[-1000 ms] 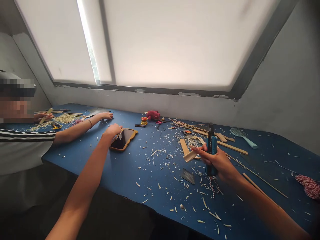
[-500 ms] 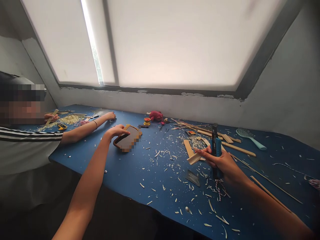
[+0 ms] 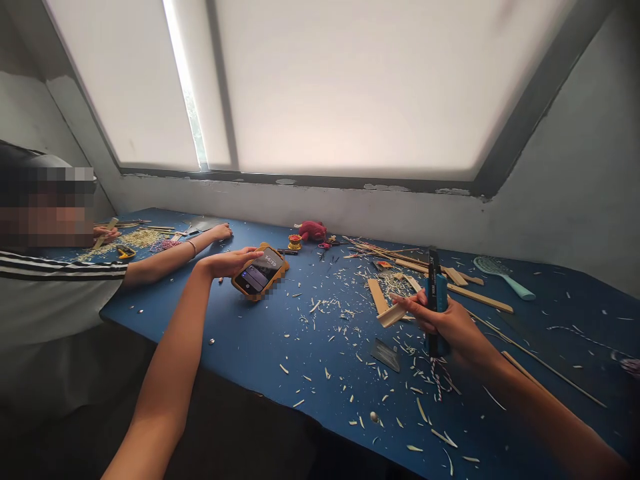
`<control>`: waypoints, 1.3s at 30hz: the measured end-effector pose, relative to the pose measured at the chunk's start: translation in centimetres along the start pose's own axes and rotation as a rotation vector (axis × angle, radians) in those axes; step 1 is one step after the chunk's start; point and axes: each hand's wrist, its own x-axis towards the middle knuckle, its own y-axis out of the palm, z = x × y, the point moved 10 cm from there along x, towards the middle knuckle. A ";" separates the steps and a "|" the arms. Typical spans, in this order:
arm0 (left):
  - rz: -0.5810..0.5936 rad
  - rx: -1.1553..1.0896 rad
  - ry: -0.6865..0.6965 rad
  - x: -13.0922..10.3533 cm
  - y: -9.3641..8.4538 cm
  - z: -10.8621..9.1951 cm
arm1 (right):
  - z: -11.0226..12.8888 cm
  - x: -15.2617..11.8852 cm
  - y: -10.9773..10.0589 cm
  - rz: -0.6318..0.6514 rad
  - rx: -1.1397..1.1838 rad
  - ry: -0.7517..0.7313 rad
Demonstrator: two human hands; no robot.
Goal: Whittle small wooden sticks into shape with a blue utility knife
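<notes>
My left hand (image 3: 230,263) grips a phone (image 3: 260,271) in a yellow-brown case by its upper left edge, tilted above the blue table (image 3: 320,347). The phone's screen is lit and shows the time. At the right, my right hand (image 3: 444,321) is closed around a teal and black utility knife (image 3: 436,287) standing nearly upright. The same hand's fingertips pinch a short pale bamboo strip (image 3: 391,316). Whether the knife's blade is out, I cannot tell. Behind the pinched strip lies another flat bamboo piece (image 3: 377,295).
Pale shavings and several bamboo strips (image 3: 480,298) litter the right side. A mint hairbrush (image 3: 520,291), a dark clear plastic piece (image 3: 385,355), a red plush toy (image 3: 313,231) and a small gold pot (image 3: 295,243) lie about. Another person's arm (image 3: 160,267) reaches in from the left.
The phone's dark screen has lit up, and my left hand has tilted the phone more toward me. My right hand, with the knife and bamboo strip, has hardly moved.
</notes>
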 end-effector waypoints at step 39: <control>0.229 -0.480 0.148 0.9 3.6 -1.5 | -0.9 0.2 0.4 0.031 0.014 0.029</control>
